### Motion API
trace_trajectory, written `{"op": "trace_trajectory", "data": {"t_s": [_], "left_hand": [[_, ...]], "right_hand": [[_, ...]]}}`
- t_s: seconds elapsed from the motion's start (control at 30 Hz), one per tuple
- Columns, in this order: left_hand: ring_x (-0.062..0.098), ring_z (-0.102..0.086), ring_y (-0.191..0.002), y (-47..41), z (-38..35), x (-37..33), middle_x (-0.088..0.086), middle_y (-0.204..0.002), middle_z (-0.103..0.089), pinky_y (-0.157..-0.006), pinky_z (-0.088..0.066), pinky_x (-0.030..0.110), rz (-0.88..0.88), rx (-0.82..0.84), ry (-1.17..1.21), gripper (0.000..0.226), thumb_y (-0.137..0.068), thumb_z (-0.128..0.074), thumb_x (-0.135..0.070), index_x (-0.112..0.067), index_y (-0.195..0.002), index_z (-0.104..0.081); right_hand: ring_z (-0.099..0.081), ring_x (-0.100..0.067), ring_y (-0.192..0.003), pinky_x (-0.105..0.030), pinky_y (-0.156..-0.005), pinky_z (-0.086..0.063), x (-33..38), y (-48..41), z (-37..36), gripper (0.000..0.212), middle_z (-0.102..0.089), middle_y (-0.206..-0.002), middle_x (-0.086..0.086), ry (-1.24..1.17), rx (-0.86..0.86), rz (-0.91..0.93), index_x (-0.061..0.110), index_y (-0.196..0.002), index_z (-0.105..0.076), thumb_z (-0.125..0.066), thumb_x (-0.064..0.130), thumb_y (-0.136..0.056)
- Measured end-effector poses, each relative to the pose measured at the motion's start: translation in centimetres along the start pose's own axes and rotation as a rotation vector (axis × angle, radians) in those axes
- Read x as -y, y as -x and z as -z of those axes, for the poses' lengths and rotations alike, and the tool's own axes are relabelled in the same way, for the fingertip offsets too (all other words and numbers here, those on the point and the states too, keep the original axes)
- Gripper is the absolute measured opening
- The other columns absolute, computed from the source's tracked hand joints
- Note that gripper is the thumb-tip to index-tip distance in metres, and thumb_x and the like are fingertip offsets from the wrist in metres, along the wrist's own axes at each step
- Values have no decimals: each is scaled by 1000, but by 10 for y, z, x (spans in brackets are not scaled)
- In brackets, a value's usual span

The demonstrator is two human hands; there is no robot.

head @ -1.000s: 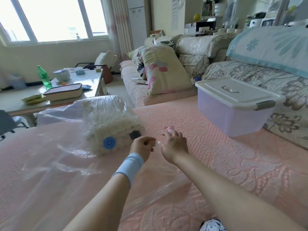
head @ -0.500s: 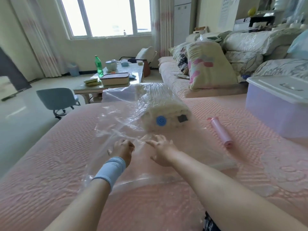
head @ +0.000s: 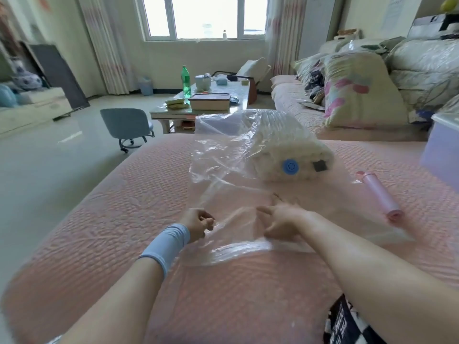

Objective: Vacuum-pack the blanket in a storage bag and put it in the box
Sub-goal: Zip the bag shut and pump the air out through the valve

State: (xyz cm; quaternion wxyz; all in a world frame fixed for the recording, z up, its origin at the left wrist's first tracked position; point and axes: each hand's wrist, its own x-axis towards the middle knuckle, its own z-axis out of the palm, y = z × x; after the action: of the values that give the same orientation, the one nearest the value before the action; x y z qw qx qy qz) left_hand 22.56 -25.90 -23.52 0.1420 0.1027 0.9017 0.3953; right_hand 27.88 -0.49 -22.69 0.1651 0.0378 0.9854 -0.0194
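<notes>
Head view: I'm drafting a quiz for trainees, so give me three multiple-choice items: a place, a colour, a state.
1. Where does the pink pump lie? A right of the blanket, on the cover; B on the coffee table; C in the box.
2. The bag has a valve that is: A red; B blue; C green.
3. The blanket is: A spread flat; B boxed; C folded inside the bag.
Answers: A, the pump lies beside the blanket; B, the valve shows blue; C, clear plastic wraps the blanket.
</notes>
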Motion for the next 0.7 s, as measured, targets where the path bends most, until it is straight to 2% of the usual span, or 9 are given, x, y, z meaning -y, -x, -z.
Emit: {"op": "trace_trajectory", "data": {"t_s": [0.07,0.13,0.2,0.27,0.33,0.5,0.6,0.7], "left_hand": [[2,-52,-37,8,3,6,4,-72,-64,-41,-42,13,61,-2,98,14,-98,-52,-4,4,-103,-62],[6,-53,-39,17,6,14,6,-70,-64,-42,-43,16,119,-26,220,17,-99,-49,-2,6,-109,-59],[9,-52,-44,27,10,18,8,-72,-63,-45,-48,17,146,-65,366,18,-99,-48,0,4,-114,-58],[8,-55,-42,39,16,21,8,-74,-65,-47,-51,17,144,-79,473,20,-99,-50,-2,6,-113,-61],[7,-62,-46,52,23,24,8,-80,-69,-49,-53,19,153,-46,549,18,-99,-52,-8,3,-110,-62],[16,-70,-61,76,29,34,9,-89,-74,-50,-49,21,201,-10,603,16,-103,-44,-11,-3,-107,-57],[15,-60,-59,83,25,41,7,-77,-65,-51,-46,23,242,-115,549,10,-98,-53,-9,-4,-101,-61],[15,-52,-57,91,27,46,7,-70,-59,-51,-46,25,271,-156,536,2,-92,-62,-6,-5,-92,-64]], "right_hand": [[13,-23,-153,-54,-123,0,19,1,1,84,14,-166,-9,30,-70,104,45,-156,-16,-58,39,-84],[11,-21,-154,-52,-123,-4,47,7,-1,79,12,-167,-4,76,-147,248,44,-155,-20,-59,44,-87],[0,-21,-154,-46,-123,-13,75,16,-10,70,4,-168,-1,42,-156,349,47,-152,-28,-58,46,-89],[-8,-21,-153,-41,-122,-21,100,22,-25,61,-7,-167,1,-25,-113,376,47,-148,-36,-55,43,-91],[-11,-21,-153,-43,-121,-22,111,26,-38,57,-15,-166,0,-52,-120,358,46,-148,-37,-52,44,-92],[-6,-20,-153,-44,-121,-20,110,45,-34,70,-2,-167,1,-19,-158,393,46,-152,-29,-58,45,-88],[-22,-19,-149,-40,-117,-26,117,54,-42,57,-19,-164,3,-4,-240,502,46,-144,-44,-59,46,-90],[-54,-24,-128,-38,-100,-45,124,50,-52,36,-51,-147,6,90,-325,581,36,-132,-59,-53,39,-96]]}}
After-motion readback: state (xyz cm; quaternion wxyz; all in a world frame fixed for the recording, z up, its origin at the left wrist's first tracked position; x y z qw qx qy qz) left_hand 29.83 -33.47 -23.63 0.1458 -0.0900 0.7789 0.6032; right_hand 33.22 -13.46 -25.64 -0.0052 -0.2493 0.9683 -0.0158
